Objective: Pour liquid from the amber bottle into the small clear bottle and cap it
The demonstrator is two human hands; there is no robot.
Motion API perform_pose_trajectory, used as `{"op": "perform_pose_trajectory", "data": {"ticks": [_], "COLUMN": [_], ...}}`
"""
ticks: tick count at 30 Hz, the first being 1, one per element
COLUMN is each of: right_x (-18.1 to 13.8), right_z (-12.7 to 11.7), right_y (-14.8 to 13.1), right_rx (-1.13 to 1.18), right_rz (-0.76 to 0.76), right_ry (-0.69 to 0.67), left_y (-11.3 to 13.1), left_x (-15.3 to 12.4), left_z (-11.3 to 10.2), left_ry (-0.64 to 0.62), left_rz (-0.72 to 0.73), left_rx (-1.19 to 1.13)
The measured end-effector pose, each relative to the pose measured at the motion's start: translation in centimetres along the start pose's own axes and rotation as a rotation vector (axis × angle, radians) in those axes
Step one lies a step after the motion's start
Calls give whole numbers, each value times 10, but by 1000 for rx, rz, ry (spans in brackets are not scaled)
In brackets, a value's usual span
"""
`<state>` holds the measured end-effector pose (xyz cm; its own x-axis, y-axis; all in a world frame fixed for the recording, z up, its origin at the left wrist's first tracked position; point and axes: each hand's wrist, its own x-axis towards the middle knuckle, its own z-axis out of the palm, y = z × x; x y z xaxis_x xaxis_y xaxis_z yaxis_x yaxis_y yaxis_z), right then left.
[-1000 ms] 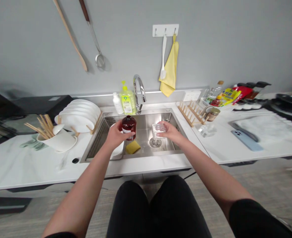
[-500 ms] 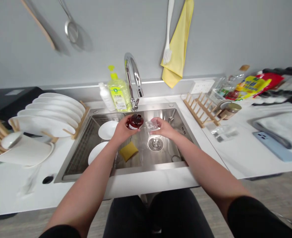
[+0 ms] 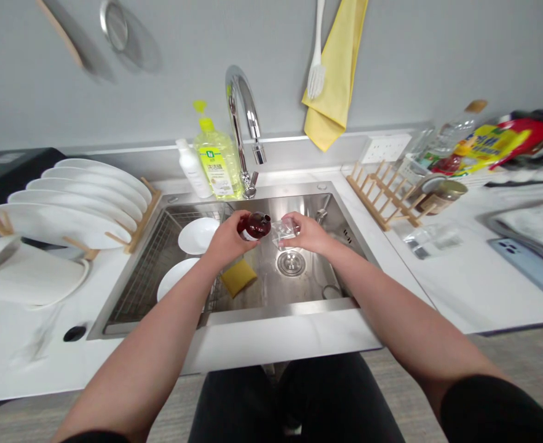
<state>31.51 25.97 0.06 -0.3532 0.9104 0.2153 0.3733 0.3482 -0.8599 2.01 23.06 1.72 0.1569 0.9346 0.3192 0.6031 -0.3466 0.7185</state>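
Over the steel sink [image 3: 271,309], my left hand [image 3: 230,239] is closed around a dark red-brown bottle [image 3: 257,226] with an uncapped neck. The bottle leans right, its mouth by the rim of a small clear cup [image 3: 283,231]. Fingers of my right hand [image 3: 309,233] are wrapped round that cup from the right. Whether liquid is in the cup I cannot tell. Below the bottle, a yellow sponge [image 3: 238,277] lies in the sink. White bowls [image 3: 198,235] sit in a wire rack on the sink's left side. The drain [image 3: 291,263] shows under the cup.
A chrome faucet [image 3: 246,117] rises behind the sink, beside a yellow-green soap bottle [image 3: 216,163]. White plates [image 3: 82,209] stand in a rack at left. At right are an wooden rack [image 3: 386,197], a jar [image 3: 443,195] and a blue phone [image 3: 529,264]. A yellow cloth [image 3: 333,80] hangs above.
The bottle has tipped further to the right, its neck now closer to the clear cup. Both hands keep their holds. The camera view has shifted slightly.
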Motion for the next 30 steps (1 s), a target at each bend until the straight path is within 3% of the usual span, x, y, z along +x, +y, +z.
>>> {"op": "perform_pose_trajectory", "data": {"ticks": [14,30], "right_x": [-1,-1], "right_z": [1,2], "right_y": [0,2], "right_rx": [-70,-82], "right_rz": [-2,16], "right_ry": [-29,-53], "left_y": [-2,3], "left_x": [0,1], "left_z": [-3,-6], "left_ry": [2,-11], "left_rz": [196,207], "left_rx": [268,372]}}
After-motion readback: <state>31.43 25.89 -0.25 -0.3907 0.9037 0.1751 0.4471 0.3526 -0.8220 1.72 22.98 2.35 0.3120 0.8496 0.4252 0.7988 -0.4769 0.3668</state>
